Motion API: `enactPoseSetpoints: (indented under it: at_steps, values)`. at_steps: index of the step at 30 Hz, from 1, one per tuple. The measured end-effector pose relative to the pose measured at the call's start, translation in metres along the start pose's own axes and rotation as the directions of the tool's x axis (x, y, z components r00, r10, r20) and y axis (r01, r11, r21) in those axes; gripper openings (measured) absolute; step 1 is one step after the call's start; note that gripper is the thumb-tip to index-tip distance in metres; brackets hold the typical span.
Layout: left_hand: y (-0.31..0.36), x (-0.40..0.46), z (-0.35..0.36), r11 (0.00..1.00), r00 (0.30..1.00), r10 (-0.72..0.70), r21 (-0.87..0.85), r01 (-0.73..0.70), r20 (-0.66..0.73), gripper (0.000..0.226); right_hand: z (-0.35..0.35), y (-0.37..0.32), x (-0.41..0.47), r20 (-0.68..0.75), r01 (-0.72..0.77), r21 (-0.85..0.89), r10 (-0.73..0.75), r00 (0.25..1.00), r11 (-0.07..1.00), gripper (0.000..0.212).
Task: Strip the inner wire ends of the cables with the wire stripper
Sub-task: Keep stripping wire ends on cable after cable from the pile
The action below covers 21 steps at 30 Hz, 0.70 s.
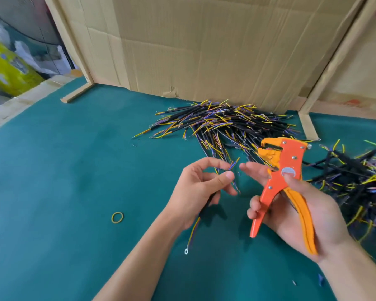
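My left hand (201,189) grips a short black cable (205,207). Thumb and forefinger pinch its blue and yellow inner wires (233,165) near their upper ends. The cable's lower end hangs below my palm and ends in a small ring terminal (186,251). My right hand (302,211) holds an orange and yellow wire stripper (285,183) by its handles, jaws up, just right of the wire ends. My right forefinger reaches out toward the wire tips without touching them.
A heap of black cables with yellow and purple wires (224,124) lies behind my hands against a cardboard wall (204,51). A second heap (360,181) lies at the right. A yellow rubber band (117,217) rests on the green mat (74,170).
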State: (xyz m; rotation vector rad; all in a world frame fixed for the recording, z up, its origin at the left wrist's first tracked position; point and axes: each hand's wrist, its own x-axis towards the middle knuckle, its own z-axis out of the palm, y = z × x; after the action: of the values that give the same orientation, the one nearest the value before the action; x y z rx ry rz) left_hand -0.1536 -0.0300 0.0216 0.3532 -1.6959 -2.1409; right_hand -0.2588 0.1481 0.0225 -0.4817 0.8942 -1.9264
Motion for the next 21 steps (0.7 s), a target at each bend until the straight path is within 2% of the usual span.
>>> enactPoseSetpoints:
  at_steps: [1,2,4,10,14,17,21]
  values:
    - [-0.002,0.000,0.002,1.000,1.000,-0.004,0.022,0.004,0.009,0.027,0.002,-0.010,0.003,0.033,-0.047,-0.001,0.047,0.998,0.999,0.058]
    - [-0.004,0.000,0.003,0.999,1.000,-0.008,0.046,0.008,0.015,0.023,0.007,-0.017,0.003,0.015,-0.045,-0.074,0.047,0.999,0.996,0.058]
    - [-0.007,-0.001,0.005,0.996,1.000,-0.017,0.086,0.015,0.016,0.015,-0.001,-0.012,0.007,0.063,-0.048,-0.109,0.055,0.996,0.993,0.057]
    - [-0.008,-0.001,0.004,0.993,1.000,-0.024,0.115,0.023,0.004,0.007,-0.005,-0.013,0.009,0.045,-0.073,-0.140,0.080,0.996,0.988,0.052]
    - [-0.008,-0.001,0.004,0.994,1.000,-0.022,0.105,0.022,0.002,0.009,-0.001,-0.014,0.008,0.017,-0.090,-0.175,0.095,0.995,0.980,0.051]
    - [-0.008,-0.001,0.003,0.995,1.000,-0.023,0.092,0.021,0.018,0.014,0.001,-0.015,0.007,-0.005,-0.103,-0.132,0.103,0.995,0.986,0.051]
    - [-0.008,0.000,0.002,0.998,0.999,-0.017,0.067,0.014,0.045,0.008,0.001,-0.016,0.007,0.013,-0.115,-0.086,0.117,0.993,0.990,0.052]
